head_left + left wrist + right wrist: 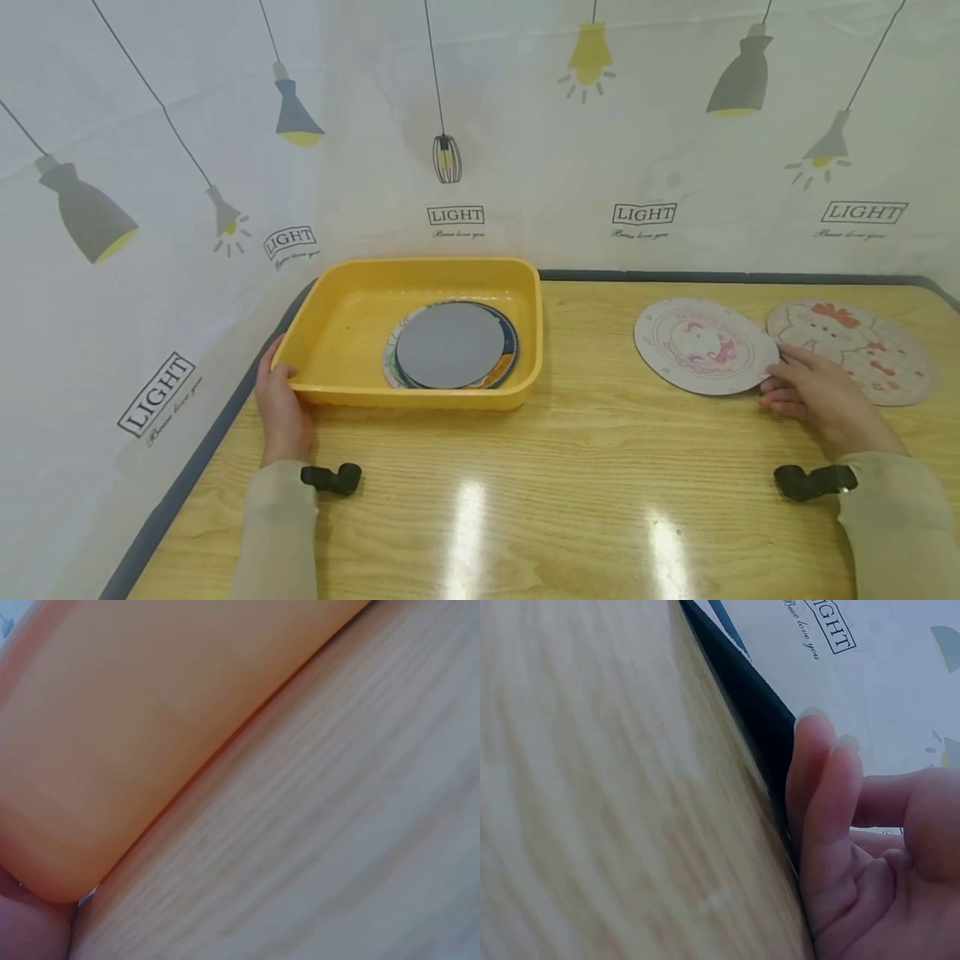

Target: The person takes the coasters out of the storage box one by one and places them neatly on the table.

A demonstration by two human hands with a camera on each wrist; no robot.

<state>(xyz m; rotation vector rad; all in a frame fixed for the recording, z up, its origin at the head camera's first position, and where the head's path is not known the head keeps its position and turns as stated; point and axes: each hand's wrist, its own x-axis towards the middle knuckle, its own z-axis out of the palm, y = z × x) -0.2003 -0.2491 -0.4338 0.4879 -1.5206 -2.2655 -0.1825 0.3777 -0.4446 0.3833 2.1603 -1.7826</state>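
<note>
At the left of the head view my left hand (285, 408) grips the front left corner of a yellow plastic tray (330, 398), thumb over the rim. The tray's outer wall (150, 727) fills much of the left wrist view. Inside the tray lies a small stack of round mats, the top one a plain grey disc (450, 346) that partly covers patterned ones. Over on the right, my right hand (825, 396) pinches the right edge of a white round mat (660, 350) with a pink print. Its dark underside (754, 712) is tilted up off the table in the right wrist view.
Another round mat (900, 367), with a red bow print, lies on the wooden table (570, 475) behind the right hand. A white curtain (525, 108) printed with lamps stands along the back and left. A dark strip (675, 276) edges the table.
</note>
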